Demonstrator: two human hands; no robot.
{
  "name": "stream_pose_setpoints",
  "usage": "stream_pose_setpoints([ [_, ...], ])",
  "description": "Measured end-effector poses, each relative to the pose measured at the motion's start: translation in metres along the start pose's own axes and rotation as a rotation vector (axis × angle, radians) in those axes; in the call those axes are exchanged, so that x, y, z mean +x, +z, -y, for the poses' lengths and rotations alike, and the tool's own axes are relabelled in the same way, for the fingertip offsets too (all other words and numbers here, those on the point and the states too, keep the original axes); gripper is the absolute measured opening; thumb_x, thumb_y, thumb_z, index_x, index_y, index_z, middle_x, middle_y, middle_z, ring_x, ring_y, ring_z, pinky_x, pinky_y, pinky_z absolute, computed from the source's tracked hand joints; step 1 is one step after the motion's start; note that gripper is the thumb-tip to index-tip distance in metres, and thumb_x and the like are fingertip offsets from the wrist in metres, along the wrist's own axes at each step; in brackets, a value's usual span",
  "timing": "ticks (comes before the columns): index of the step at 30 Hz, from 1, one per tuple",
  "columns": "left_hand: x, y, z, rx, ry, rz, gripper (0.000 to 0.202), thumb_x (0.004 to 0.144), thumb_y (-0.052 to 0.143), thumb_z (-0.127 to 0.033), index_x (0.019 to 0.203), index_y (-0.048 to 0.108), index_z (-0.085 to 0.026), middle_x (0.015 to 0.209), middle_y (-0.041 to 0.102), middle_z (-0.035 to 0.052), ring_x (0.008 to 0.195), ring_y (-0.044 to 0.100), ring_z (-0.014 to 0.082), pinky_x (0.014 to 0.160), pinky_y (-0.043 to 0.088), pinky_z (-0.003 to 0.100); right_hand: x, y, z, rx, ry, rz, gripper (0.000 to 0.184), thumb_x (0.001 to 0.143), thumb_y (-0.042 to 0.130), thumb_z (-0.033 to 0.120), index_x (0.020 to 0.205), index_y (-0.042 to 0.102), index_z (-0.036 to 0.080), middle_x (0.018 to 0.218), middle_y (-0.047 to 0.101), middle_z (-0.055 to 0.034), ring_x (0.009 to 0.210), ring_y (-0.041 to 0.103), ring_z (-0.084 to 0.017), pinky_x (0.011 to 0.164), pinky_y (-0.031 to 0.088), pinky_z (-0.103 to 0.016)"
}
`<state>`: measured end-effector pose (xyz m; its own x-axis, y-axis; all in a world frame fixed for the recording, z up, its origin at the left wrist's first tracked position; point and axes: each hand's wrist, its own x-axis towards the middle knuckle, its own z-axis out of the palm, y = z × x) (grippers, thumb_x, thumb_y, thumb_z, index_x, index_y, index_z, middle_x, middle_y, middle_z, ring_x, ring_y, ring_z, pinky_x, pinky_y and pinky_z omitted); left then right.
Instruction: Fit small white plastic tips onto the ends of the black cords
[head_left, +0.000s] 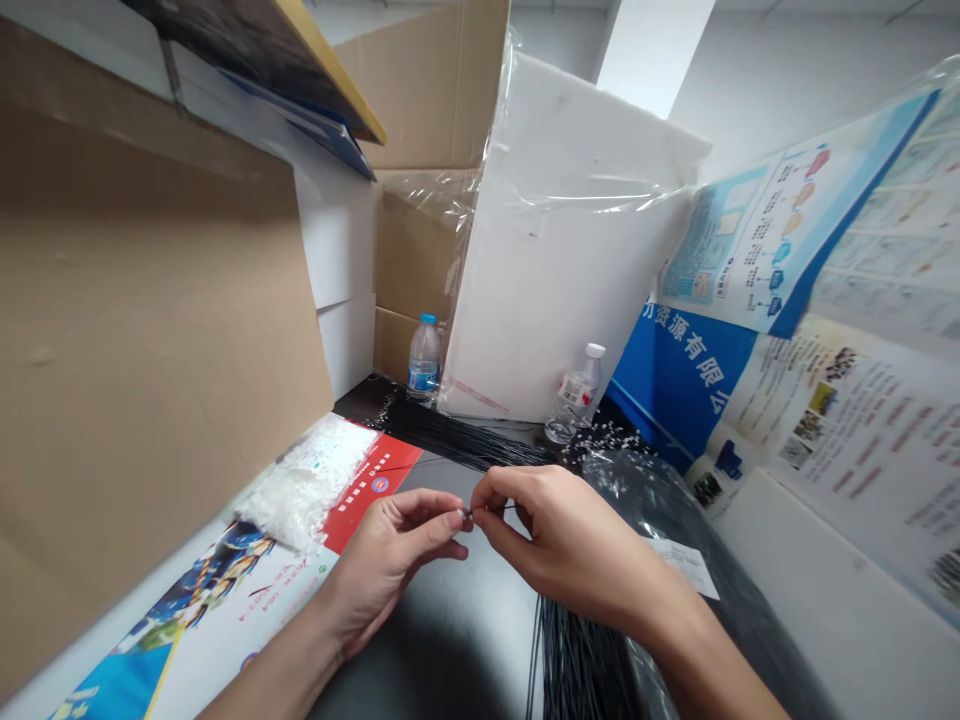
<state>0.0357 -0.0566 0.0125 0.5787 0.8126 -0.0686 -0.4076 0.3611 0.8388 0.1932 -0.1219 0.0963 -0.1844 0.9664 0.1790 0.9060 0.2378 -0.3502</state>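
Observation:
My left hand (409, 545) and my right hand (551, 525) meet fingertip to fingertip above the dark table. The right thumb and index finger pinch a thin black wire (511, 507); a short length of it shows behind the fingertips. The left thumb and index finger are closed at the wire's end on something too small to make out. Below my right forearm lies a bundle of loose black wires (581, 665). Beyond my hands, another bundle of black wires (465, 432) stretches across the table, with small whitish tips at its right end.
A clear bag of small white pieces (307, 485) lies on a printed sheet (367, 490) at left. Two plastic bottles, one blue-capped (424, 360) and one white-capped (577, 390), stand at the back. Cardboard (150, 300) and a white board (562, 230) wall the table. Clear plastic (652, 490) lies at right.

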Motion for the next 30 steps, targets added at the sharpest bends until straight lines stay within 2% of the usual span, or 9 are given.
stream_pose_setpoints([
  [8,-0.0014,0.0003,-0.0004,-0.022,0.002,0.045,0.021,0.067,0.087,-0.029,0.079,0.076,-0.014,0.079,0.070,0.0057,0.078,0.062,0.0143,0.064,0.053,0.021,0.0004,0.0015,-0.0004,-0.044,-0.025,-0.008,0.013,0.089,0.057,0.018,0.082,0.066,0.021,0.073,0.065,0.0047,0.058,0.048,-0.007,0.057,0.030,-0.023],
  [19,-0.0012,-0.0003,-0.0009,-0.024,0.014,0.057,0.021,0.069,0.085,-0.030,0.080,0.075,-0.015,0.078,0.069,0.0050,0.072,0.060,0.0123,0.065,0.052,0.022,0.0017,0.0030,-0.0023,-0.162,-0.087,-0.037,0.013,0.092,0.056,0.023,0.087,0.068,0.022,0.077,0.065,0.0033,0.064,0.052,-0.009,0.061,0.032,-0.024],
  [24,-0.0015,0.0000,-0.0011,0.040,0.063,0.041,0.027,0.067,0.086,-0.033,0.085,0.076,-0.015,0.079,0.071,0.0061,0.073,0.062,0.0147,0.062,0.052,0.024,0.0010,0.0023,-0.0016,-0.184,-0.082,-0.042,0.015,0.092,0.055,0.023,0.086,0.069,0.021,0.075,0.065,0.0022,0.064,0.053,-0.010,0.060,0.031,-0.025],
  [30,-0.0012,-0.0021,0.0008,0.157,0.122,0.025,0.026,0.070,0.083,-0.035,0.086,0.076,-0.015,0.080,0.072,0.0061,0.069,0.064,0.0155,0.066,0.053,0.027,0.0001,0.0026,0.0008,-0.207,-0.072,-0.045,0.016,0.092,0.055,0.024,0.086,0.069,0.021,0.076,0.067,0.0017,0.065,0.055,-0.010,0.060,0.031,-0.025],
])
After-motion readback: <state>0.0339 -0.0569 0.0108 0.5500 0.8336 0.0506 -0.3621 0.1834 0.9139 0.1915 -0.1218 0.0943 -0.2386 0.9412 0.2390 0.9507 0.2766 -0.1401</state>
